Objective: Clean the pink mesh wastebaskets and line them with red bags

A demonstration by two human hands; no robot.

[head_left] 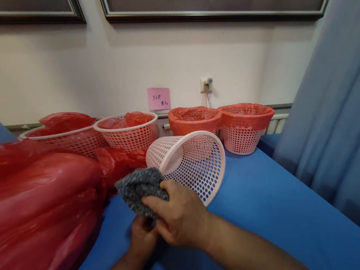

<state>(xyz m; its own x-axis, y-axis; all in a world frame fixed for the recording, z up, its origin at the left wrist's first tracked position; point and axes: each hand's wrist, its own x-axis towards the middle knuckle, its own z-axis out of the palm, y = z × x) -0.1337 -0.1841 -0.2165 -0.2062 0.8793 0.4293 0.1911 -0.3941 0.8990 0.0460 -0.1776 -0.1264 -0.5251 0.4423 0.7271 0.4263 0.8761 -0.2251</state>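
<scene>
My right hand [183, 216] grips a bunched grey cloth [142, 189] between thumb and fingers, in front of a pale pink plastic waste basket [218, 170]. The basket lies on its side, its round mouth turned toward me and to the right. Below the cloth is my left hand [143, 238], fingers curled in close to the right hand. What it holds, if anything, is hidden by the cloth and the right hand. A big heap of red plastic bag [54, 198] spreads to the left of both hands.
Behind stand baskets with red liners: one at the left [68, 135], one beside it [130, 137], and two at the right [195, 120] [240, 138]. All rest on a blue surface [274, 225]. A blue curtain [344, 107] hangs at right; the wall bears a pink note [158, 98] and socket [205, 85].
</scene>
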